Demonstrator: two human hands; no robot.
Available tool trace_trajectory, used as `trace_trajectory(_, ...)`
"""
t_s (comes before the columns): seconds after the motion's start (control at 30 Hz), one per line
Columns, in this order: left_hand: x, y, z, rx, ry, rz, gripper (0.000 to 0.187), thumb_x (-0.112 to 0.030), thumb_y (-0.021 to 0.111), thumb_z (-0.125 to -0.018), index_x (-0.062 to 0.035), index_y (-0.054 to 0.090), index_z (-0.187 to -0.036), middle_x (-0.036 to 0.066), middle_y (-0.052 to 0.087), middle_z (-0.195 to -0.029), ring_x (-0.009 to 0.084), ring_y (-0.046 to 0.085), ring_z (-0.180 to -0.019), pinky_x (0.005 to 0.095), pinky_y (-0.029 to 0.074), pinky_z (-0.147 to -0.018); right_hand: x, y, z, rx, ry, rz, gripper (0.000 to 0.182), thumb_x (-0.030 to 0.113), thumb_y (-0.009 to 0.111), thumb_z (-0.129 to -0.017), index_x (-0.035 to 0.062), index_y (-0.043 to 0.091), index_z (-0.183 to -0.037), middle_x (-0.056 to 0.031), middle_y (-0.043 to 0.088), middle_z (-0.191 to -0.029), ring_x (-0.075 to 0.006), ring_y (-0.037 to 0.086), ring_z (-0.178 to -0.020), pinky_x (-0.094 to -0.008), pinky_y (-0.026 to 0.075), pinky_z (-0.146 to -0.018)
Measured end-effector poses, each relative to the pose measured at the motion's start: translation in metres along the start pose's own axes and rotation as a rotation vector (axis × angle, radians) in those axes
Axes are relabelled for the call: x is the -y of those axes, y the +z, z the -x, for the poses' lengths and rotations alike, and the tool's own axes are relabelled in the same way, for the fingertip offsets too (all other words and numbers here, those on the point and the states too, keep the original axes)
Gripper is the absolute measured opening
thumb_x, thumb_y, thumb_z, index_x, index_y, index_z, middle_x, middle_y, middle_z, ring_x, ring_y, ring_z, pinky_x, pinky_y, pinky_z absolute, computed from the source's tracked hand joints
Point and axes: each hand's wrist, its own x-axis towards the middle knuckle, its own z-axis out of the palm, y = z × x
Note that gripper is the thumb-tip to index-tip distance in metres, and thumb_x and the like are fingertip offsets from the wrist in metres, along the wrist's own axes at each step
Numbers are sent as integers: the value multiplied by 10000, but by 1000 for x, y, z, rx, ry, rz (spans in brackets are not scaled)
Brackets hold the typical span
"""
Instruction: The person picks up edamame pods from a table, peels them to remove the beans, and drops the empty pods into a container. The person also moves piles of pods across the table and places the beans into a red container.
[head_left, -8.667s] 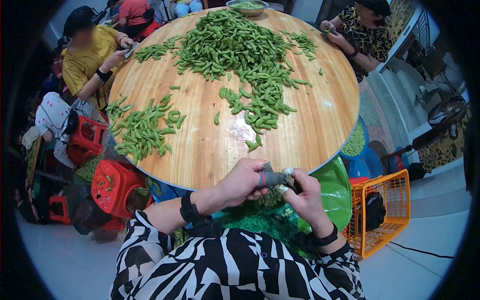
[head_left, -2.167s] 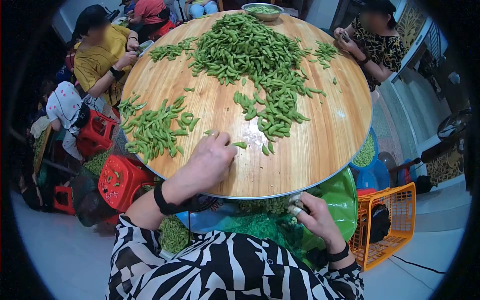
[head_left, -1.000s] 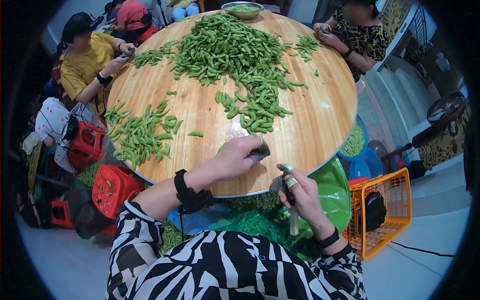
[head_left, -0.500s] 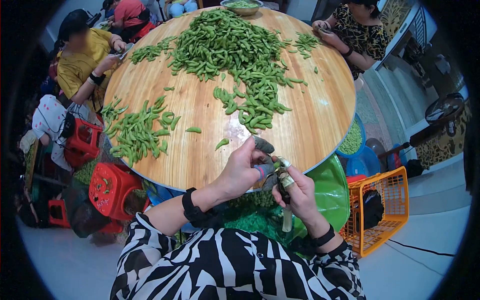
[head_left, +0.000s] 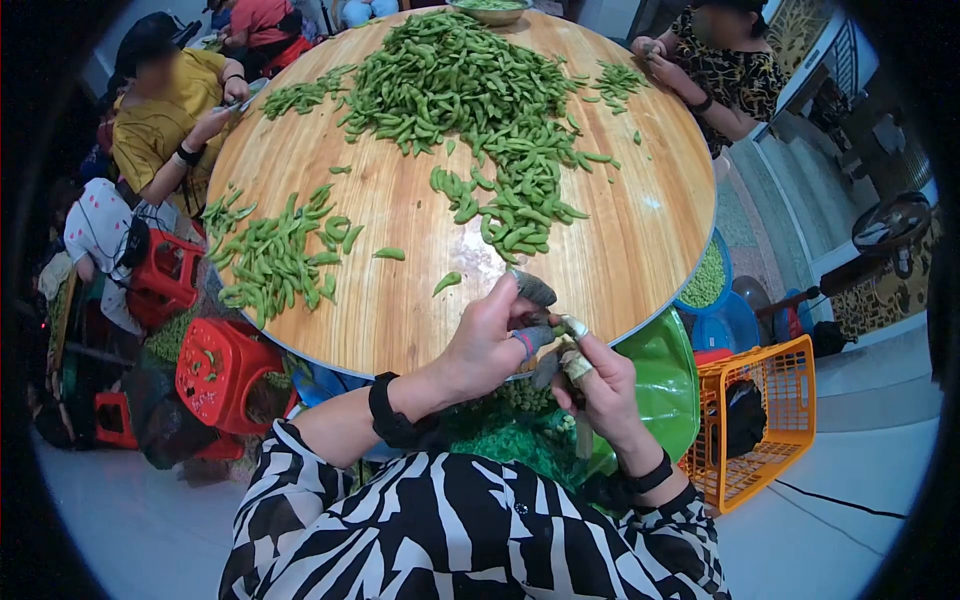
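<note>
So both hands are meeting at the near edge of the round wooden table (head_left: 620,240). Left hand (head_left: 485,345) has bent fingers with dark covers, a small gap between them, and I can't tell if they're pinching a pod. Right hand (head_left: 608,392) is curled snug around a pale-ended thing (head_left: 584,438) poking out below. The big heap of green pods (head_left: 450,90) sits toward the far side, with a smaller pile (head_left: 280,260) near the left edge.
</note>
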Motion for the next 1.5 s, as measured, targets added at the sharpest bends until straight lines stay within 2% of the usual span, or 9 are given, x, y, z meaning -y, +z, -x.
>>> trace_trajectory(0.4,-6,0,-1,19,-43,108,339,55,606,-825,2,459,-1126,96,579,-1046,158,600,-974,303,507,-853,-1,-3,-1,-35,-94,74,371,43,434,-938,22,514,-1299,46,507,-705,-18,412,-529,-177,327,-466)
trace_trajectory(0.5,-7,-5,-7,75,-180,306,344,43,618,-816,0,470,-1124,87,604,-991,146,608,-920,288,511,-795,-2,-13,-1,8,-105,108,385,5,478,-901,12,525,-1283,-20,561,-746,-84,495,-555,-216,391,-493)
trace_trajectory(0.57,-4,-6,-7,119,-243,401,345,36,623,-813,0,476,-1122,82,618,-957,139,610,-890,278,510,-764,-3,-15,-3,42,-513,626,408,-24,531,-847,-4,534,-1254,-120,592,-799,-206,583,-623,-284,463,-554)
trace_trajectory(0.93,-10,3,6,123,18,-422,323,49,566,-730,-15,464,-1030,129,606,-867,236,585,-735,326,451,-640,-2,-19,13,-47,-335,722,291,21,612,-764,0,588,-1053,-124,559,-695,-231,572,-569,-318,454,-543)
trace_trajectory(1.0,-8,-24,0,-23,586,-1053,307,55,571,-643,-24,517,-935,126,555,-799,312,541,-744,379,443,-668,-4,-23,12,-29,-375,676,255,30,619,-767,8,591,-1019,-126,557,-680,-243,568,-561,-325,450,-536)
trace_trajectory(1.13,9,-85,-3,-75,566,-1281,241,19,587,-628,-48,551,-858,140,537,-771,335,536,-810,423,443,-695,-8,-26,14,125,-271,724,199,56,633,-776,24,584,-967,-144,554,-676,-279,564,-570,-335,451,-546)
trace_trajectory(1.23,-2,-123,14,42,410,-1255,245,16,595,-636,-47,572,-872,141,550,-813,333,535,-833,428,448,-710,-14,-30,14,141,-286,735,160,47,640,-804,0,605,-952,-76,561,-672,-135,546,-565,-273,428,-534)
trace_trajectory(1.33,-24,-165,27,38,152,-1454,247,31,595,-645,-38,580,-881,144,561,-868,343,537,-842,427,457,-729,-14,-32,16,135,-222,647,220,87,633,-789,13,580,-989,-156,560,-694,-288,582,-597,-350,461,-569)
trace_trajectory(1.5,-35,-160,7,-103,395,-1426,249,54,587,-628,-21,556,-863,151,554,-851,355,536,-836,426,462,-721,3,-20,11,173,-237,602,267,90,616,-810,-5,587,-1058,-148,589,-751,-259,586,-639,-315,468,-611)
